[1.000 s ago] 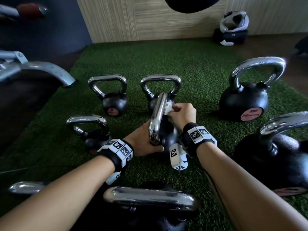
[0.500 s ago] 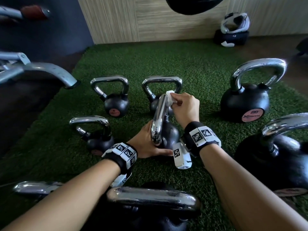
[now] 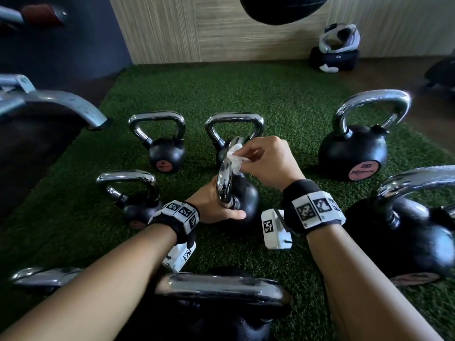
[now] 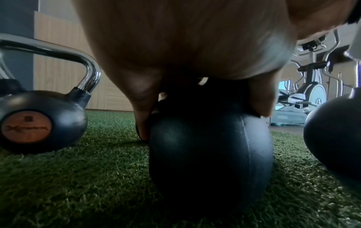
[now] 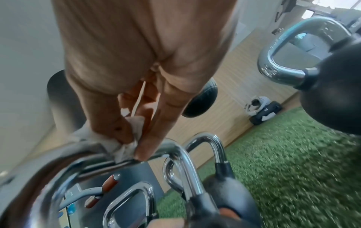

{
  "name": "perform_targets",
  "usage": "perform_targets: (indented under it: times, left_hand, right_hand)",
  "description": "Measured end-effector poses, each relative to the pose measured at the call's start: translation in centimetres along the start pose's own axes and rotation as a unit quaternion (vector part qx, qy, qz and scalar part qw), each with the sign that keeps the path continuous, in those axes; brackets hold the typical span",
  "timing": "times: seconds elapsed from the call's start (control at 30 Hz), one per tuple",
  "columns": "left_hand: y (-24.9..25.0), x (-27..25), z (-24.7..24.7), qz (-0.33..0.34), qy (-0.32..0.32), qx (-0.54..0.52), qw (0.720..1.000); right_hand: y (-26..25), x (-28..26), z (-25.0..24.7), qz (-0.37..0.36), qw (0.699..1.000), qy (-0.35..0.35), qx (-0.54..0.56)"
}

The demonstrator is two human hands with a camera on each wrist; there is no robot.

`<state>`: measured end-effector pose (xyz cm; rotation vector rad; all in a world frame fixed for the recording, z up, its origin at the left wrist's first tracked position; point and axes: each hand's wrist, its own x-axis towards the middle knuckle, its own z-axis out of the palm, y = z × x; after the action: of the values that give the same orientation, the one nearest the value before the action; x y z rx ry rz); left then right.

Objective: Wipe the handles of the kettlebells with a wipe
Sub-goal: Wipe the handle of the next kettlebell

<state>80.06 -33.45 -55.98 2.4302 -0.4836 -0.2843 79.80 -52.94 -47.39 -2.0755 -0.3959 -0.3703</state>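
Observation:
A small black kettlebell (image 3: 246, 200) with a chrome handle (image 3: 225, 178) stands mid-turf, handle edge-on to me. My left hand (image 3: 214, 205) grips its body just below the handle; in the left wrist view its fingers (image 4: 142, 123) and thumb wrap the round kettlebell (image 4: 210, 154). My right hand (image 3: 266, 161) pinches a crumpled white wipe (image 3: 235, 157) against the upper, far part of the handle. In the right wrist view the fingertips (image 5: 142, 152) press the wipe (image 5: 125, 149) onto the chrome handle (image 5: 175, 152).
Several other kettlebells ring it on the green turf (image 3: 283, 102): two small (image 3: 167, 153) (image 3: 138, 207), a larger one (image 3: 354, 153), a big one (image 3: 406, 242) and one right below me (image 3: 221, 289). A machine arm (image 3: 64, 104) juts in at left.
My right hand slid the wipe up to the far end of the handle and back a little. My left hand kept its grip on the kettlebell.

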Motion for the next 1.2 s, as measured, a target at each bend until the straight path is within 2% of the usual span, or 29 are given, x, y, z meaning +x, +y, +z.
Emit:
perform_targets:
  times: [0.17, 0.23, 0.3, 0.47, 0.53, 0.63, 0.73, 0.83, 0.97, 1.07, 1.13, 1.2]
  left_hand:
    - [0.2, 0.9, -1.2, -0.020, -0.034, 0.011, 0.999]
    - [0.3, 1.2, -1.6, -0.025, -0.041, 0.011, 0.999]
    - [0.5, 1.5, -1.8, 0.000, -0.046, 0.018, 0.999]
    - [0.8, 1.7, -1.9, 0.011, -0.034, 0.016, 0.999]
    - [0.8, 1.5, -2.1, 0.013, -0.035, 0.030, 0.999]
    - [1.2, 1.4, -2.2, 0.016, -0.058, 0.085, 0.995]
    - [1.7, 0.8, -2.1, 0.014, -0.088, 0.134, 0.987]
    - [1.9, 0.2, -1.9, 0.024, -0.084, 0.122, 0.989]
    - [0.7, -0.2, -1.1, 0.063, -0.049, 0.108, 0.991]
    - [0.0, -0.2, -0.9, 0.011, -0.056, 0.094, 0.994]
    - [-0.1, -0.3, -0.8, 0.014, -0.053, 0.088, 0.995]
    - [-0.1, -0.3, -0.6, 0.023, -0.055, 0.091, 0.994]
  right_hand:
    - [-0.6, 1.2, -0.4, 0.039, 0.999, -0.010, -0.002]
    - [-0.6, 0.3, -0.1, 0.040, 0.998, -0.044, -0.005]
    - [-0.6, -1.1, 0.8, 0.037, 0.996, -0.087, 0.001]
    - [0.0, -1.4, 1.5, 0.035, 0.998, -0.037, 0.025]
    - [-0.2, -1.3, 1.5, 0.029, 0.999, -0.041, 0.022]
    - [-0.3, -2.0, 2.3, 0.026, 0.998, -0.057, -0.008]
    - [0.0, -2.7, 3.1, -0.003, 0.990, -0.113, -0.084]
    - [0.6, -2.9, 3.3, 0.010, 0.983, -0.145, -0.115]
    - [1.2, -2.7, 3.0, 0.039, 0.989, -0.110, -0.087]
    - [0.6, -2.6, 3.4, 0.038, 0.981, -0.165, -0.097]
    - [0.6, -2.6, 3.5, 0.037, 0.975, -0.198, -0.094]
    - [1.2, -2.7, 3.4, 0.057, 0.974, -0.215, -0.044]
